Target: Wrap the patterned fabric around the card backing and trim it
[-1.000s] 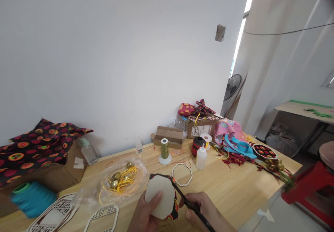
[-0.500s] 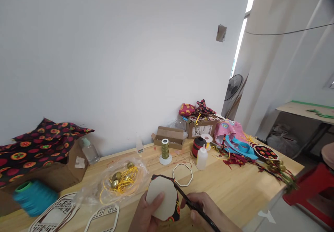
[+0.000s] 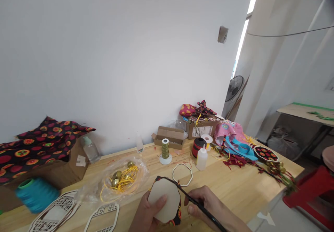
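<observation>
My left hand [image 3: 151, 211] grips a pale rounded board [image 3: 167, 197], thumb flat on its face. Dark patterned fabric [image 3: 178, 215] shows behind the board and along its right and lower edges. In my right hand [image 3: 205, 204] is a long thin black tool [image 3: 202, 209], its fingers closed round the shaft. The tool's narrow end lies by the board's upper right edge; its exact tip is hard to make out. Just beyond the board, a thin scalloped frame [image 3: 192, 176] lies on the wooden table [image 3: 235, 186].
Behind stand an olive thread spool [image 3: 165, 149], a white glue bottle [image 3: 201, 159] and an open small box [image 3: 169, 138]. At left are a bag of bells and yellow cord [image 3: 125, 179], cut frames [image 3: 114, 218], a teal thread cone [image 3: 36, 194] and a fabric-filled box [image 3: 75, 162].
The board has moved slightly right in my left hand. My right hand and the black tool have shifted a little right, with the tool still at the board's upper right edge.
</observation>
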Tool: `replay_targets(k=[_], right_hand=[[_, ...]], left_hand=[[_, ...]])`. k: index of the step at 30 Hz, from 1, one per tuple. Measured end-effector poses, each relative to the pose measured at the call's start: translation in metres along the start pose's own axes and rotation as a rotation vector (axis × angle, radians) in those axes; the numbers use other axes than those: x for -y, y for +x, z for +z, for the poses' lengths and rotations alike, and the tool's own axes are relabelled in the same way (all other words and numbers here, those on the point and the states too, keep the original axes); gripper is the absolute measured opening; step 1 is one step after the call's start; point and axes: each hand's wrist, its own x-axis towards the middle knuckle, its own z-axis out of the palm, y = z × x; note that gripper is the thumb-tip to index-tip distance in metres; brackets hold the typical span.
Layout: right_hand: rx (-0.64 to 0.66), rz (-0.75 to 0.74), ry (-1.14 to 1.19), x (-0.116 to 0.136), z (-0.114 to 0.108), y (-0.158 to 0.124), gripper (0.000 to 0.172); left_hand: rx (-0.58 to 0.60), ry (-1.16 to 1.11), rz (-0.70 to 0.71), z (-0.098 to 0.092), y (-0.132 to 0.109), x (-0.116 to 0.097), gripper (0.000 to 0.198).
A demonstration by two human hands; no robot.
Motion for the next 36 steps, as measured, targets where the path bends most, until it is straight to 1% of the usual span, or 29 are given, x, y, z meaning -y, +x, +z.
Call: replay_targets(k=[5,8,11,14,16,19,24,27,31,36], right_hand=[[-0.013,0.002,-0.04,-0.001,-0.001,-0.002,0.038],[-0.008,0.005,-0.052,-0.004,-0.001,-0.003,0.035],[-0.003,0.008,-0.064,-0.005,-0.001,-0.004,0.032],[0.003,0.007,-0.079,-0.004,-0.004,-0.004,0.032],[0.009,0.002,-0.093,-0.004,-0.006,-0.005,0.032],[0.011,-0.014,-0.113,-0.007,-0.007,-0.005,0.032],[-0.036,-0.02,-0.143,-0.017,-0.002,-0.009,0.037],[-0.06,-0.005,-0.151,-0.02,0.001,-0.016,0.043],[-0.076,0.037,-0.135,-0.019,0.003,-0.025,0.052],[-0.04,0.071,-0.107,-0.013,0.002,-0.03,0.054]], left_hand=[[0.008,-0.002,0.02,0.008,-0.004,-0.003,0.034],[-0.003,0.0,0.004,0.01,-0.006,-0.005,0.036],[-0.025,0.015,-0.019,0.009,-0.005,-0.005,0.036],[0.007,0.036,-0.033,0.005,-0.004,-0.004,0.038],[0.012,0.048,-0.066,0.003,-0.003,-0.004,0.04],[-0.037,0.055,-0.088,0.002,-0.003,-0.005,0.042],[0.01,0.075,-0.03,0.005,-0.004,-0.009,0.04],[-0.01,0.086,0.007,0.006,-0.004,-0.011,0.038],[-0.011,0.092,0.018,0.007,-0.005,-0.013,0.037],[0.029,0.114,0.014,0.005,-0.007,-0.012,0.038]])
